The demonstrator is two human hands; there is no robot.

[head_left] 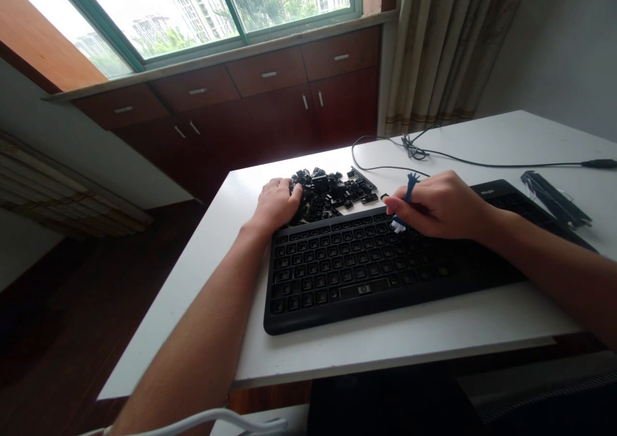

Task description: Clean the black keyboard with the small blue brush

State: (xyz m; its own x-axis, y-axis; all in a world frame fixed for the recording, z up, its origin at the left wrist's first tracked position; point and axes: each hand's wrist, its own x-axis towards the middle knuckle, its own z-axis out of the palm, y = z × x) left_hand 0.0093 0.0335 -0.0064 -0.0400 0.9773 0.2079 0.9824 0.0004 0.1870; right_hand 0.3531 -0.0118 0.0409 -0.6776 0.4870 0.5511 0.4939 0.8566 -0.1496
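Observation:
A black keyboard point(359, 256) lies on the white table, its keycaps off and the bare key sockets showing. My right hand point(436, 204) is over its upper middle, fingers pinched round a small blue brush point(411, 188). The brush is held upright, and its pale lower bristles point(398, 224) are down at the top rows of sockets. Beyond the keyboard's far left corner, my left hand point(278, 204) lies with fingers stretched forward and thumb apart, against a heap of loose black keycaps point(321, 191). Its fingertips are partly hidden.
A black cable point(463, 159) with a tangled loop runs across the far side of the table point(193, 262). At the right lies a dark strip in clear wrapping point(554, 198). Behind the table stand a brown cabinet point(270, 121) and a curtain point(429, 50).

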